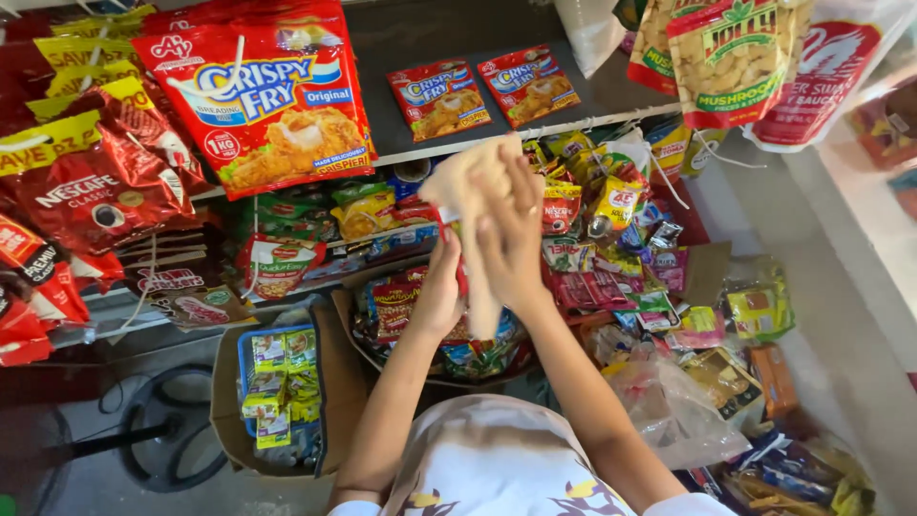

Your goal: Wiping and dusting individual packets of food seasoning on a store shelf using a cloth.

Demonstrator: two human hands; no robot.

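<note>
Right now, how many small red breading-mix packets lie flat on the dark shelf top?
2: the left packet and the right packet, side by side above the hands. Others may be hidden.

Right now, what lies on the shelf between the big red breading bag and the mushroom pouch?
In the head view, two small red breading packets lie side by side between the big red bag and the mushroom pouch.

White short-sleeved shirt (497,468), yellow and dark bird-like print; forearms bare.

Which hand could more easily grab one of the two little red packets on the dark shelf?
Probably the right hand: it is raised higher, just below the small red packets, though it presses the tan cloth. The left hand sits lower.
</note>
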